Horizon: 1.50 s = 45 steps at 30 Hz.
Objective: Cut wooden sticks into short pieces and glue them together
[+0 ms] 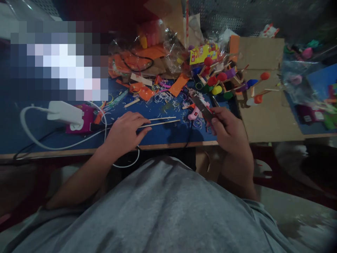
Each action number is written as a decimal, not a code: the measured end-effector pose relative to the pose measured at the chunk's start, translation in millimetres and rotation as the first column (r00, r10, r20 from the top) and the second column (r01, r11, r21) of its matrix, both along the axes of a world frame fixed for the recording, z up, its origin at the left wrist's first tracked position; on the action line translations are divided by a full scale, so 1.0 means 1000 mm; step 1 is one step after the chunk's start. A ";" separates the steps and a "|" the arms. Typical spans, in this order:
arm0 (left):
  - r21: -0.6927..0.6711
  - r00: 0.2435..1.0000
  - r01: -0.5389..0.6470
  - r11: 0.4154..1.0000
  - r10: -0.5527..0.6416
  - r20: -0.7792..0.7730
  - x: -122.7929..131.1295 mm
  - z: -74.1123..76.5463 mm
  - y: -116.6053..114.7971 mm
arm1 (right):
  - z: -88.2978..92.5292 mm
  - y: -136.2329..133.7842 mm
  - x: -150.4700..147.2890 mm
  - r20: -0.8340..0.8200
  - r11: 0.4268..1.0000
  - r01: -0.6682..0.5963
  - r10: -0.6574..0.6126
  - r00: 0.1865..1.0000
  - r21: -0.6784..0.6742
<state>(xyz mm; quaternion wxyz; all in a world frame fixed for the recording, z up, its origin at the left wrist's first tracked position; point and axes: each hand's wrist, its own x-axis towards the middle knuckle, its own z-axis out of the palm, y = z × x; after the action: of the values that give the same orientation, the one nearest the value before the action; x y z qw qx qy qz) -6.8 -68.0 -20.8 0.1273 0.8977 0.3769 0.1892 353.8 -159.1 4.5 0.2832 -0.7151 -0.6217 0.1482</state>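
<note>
Sticks (163, 123), two, on the tabletop (163, 137) left of the glue gun (193, 114), at your left hand (126, 130), grip impossible to tell; dark tool (202, 108), one, beside the glue gun, clamped in your right hand (230, 130), best kept clear of your left.

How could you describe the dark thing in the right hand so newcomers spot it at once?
On the blue tabletop, find the right hand by the cardboard sheet's left edge. It grips a flat dark bar slanting up and leftward. Its straight, dull length sets it apart from the bright pink object beside it.
</note>
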 end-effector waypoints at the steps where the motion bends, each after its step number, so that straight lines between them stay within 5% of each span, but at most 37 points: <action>1: -0.016 0.999 0.026 1.000 -0.026 0.021 0.005 0.005 -0.001 | 0.000 0.000 -0.006 -0.039 0.998 -0.055 0.056 0.998 0.016; 6: -0.173 0.956 0.113 0.978 -0.059 0.289 0.039 0.024 -0.001 | 0.008 0.003 -0.040 -0.206 0.958 -0.254 0.278 0.938 0.135; 10: -0.365 0.849 0.124 0.923 0.092 0.521 0.058 0.023 0.000 | 0.012 0.005 -0.059 -0.167 0.903 -0.344 0.392 0.905 0.257; 18: -0.544 0.753 0.144 0.827 0.265 0.602 0.063 0.017 -0.002 | 0.006 0.008 -0.069 -0.103 0.863 -0.396 0.446 0.889 0.312; 24: -0.384 0.693 0.078 0.920 0.227 0.684 0.062 0.013 -0.006 | 0.003 0.009 -0.071 -0.074 0.870 -0.373 0.416 0.906 0.322; 30: -0.185 0.691 0.022 0.983 0.119 0.713 0.057 0.025 -0.013 | 0.001 0.010 -0.070 -0.053 0.884 -0.346 0.381 0.923 0.315; 35: -0.102 0.726 -0.112 0.988 0.152 0.670 0.044 0.030 -0.009 | -0.002 0.009 -0.067 -0.040 0.894 -0.327 0.355 0.934 0.306; 39: 0.013 0.705 -0.297 0.955 0.210 0.678 0.018 0.033 0.019 | -0.006 0.009 -0.063 -0.031 0.904 -0.322 0.344 0.938 0.281; 42: 0.185 0.815 -0.488 0.853 0.370 0.445 -0.003 0.039 0.045 | -0.009 0.010 -0.054 -0.007 0.927 -0.289 0.300 0.954 0.240; 45: 0.140 0.888 -0.454 0.880 0.434 0.155 -0.010 0.042 0.055 | -0.009 0.012 -0.042 0.036 0.955 -0.215 0.213 0.976 0.204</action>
<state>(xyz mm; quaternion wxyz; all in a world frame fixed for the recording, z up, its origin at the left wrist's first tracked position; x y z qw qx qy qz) -17.2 -12.7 21.4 0.0246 0.7819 0.5468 0.2985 311.9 -147.6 -4.8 0.3339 -0.6113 -0.7094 0.1075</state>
